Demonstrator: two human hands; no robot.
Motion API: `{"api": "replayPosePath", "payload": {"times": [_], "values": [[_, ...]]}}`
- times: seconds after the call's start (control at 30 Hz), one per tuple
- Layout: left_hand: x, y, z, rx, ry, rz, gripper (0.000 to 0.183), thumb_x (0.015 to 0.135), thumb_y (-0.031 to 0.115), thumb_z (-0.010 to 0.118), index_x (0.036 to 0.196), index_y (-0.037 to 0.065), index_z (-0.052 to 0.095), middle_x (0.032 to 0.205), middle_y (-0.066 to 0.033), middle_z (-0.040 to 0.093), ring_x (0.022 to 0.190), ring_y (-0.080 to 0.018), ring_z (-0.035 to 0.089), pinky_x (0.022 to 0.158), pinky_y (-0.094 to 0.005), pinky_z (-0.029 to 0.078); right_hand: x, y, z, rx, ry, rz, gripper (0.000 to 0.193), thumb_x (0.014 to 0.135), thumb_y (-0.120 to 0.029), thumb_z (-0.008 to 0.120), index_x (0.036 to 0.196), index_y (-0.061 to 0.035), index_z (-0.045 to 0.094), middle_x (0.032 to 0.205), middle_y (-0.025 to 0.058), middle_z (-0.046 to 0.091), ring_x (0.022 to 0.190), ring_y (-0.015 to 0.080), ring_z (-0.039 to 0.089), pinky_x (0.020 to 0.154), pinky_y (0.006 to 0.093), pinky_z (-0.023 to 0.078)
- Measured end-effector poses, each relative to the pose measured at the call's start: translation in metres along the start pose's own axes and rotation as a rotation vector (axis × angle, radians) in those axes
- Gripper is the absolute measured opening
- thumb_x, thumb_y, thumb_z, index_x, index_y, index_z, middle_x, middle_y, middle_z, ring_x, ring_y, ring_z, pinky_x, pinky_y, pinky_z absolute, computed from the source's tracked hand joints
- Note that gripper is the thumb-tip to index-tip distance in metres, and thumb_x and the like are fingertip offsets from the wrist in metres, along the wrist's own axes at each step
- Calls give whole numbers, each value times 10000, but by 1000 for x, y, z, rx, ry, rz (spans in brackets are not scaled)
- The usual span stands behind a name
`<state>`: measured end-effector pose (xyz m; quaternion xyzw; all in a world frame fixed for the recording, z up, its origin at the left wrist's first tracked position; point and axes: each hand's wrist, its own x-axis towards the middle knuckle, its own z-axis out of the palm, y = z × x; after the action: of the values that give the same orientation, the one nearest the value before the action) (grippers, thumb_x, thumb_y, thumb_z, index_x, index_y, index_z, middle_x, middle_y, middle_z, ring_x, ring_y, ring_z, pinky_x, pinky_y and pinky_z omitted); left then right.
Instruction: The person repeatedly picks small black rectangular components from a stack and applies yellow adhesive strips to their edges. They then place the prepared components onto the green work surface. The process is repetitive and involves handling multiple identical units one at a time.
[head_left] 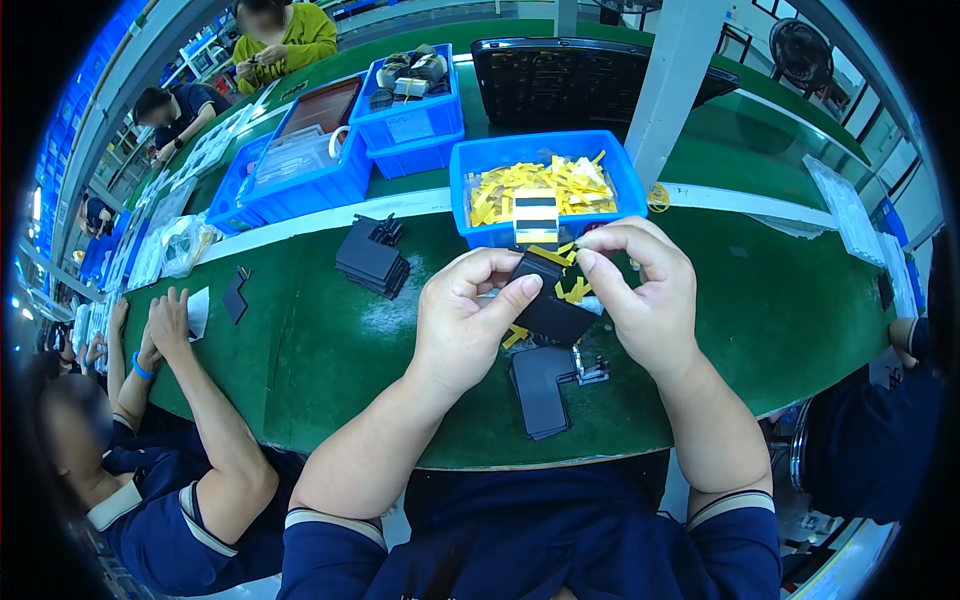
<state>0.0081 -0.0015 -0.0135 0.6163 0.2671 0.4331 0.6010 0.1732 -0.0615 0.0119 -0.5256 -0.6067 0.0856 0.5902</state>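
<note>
Green worktop [768, 310]; left fingers [512, 303] clamp a black part [555, 316], likely steadying it; what my right fingers [607, 281] hold, I can't tell.

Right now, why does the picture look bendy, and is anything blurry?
In the head view, the fisheye lens bends straight edges and leaves the corners black; also in that view, the lower-left co-worker's head is blurred, while the left hand and right hand look fairly clear.

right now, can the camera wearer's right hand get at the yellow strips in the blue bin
Probably yes: the right hand is close to the open-topped blue bin, and a striped card at its near rim hides only some yellow strips.
</note>
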Motion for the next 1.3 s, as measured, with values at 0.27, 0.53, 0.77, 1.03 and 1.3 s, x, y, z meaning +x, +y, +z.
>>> {"api": "replayPosePath", "payload": {"times": [0.27,0.53,0.77,1.03,1.3], "values": [[-2,2,1,-83,-78,-17,170,823,72,663,954,-25,615,921,-50,609,810,-94,588,724,-235,489,-2,6,-3,429,-95,237,73,746,-44,670,772,-14,609,744,10,593,691,81,548,654,238,447],[0,7,-2,-370,-178,-103,134,845,53,630,966,1,602,924,-45,629,824,-84,586,755,-229,476,4,1,-10,787,-256,401,203,778,-68,698,963,2,653,825,20,609,793,81,566,725,217,459],[0,7,-2,-326,-217,-92,147,857,76,625,974,-11,607,909,-45,637,801,-76,590,733,-217,480,6,9,-14,658,-320,278,199,748,-52,718,940,-12,691,872,46,643,804,114,597,732,226,474],[-1,6,-1,-207,-126,-21,149,847,50,628,979,-13,601,917,-46,626,800,-79,589,736,-219,484,5,8,-12,552,-252,348,198,721,-58,734,911,-18,696,875,61,643,819,137,608,749,254,483],[0,-2,2,102,27,168,167,807,77,675,913,-33,607,864,-78,601,779,-115,595,659,-236,495,-2,-10,5,-319,-12,-455,263,655,-65,719,911,-60,659,1004,95,587,992,309,547,918,462,389]]}}
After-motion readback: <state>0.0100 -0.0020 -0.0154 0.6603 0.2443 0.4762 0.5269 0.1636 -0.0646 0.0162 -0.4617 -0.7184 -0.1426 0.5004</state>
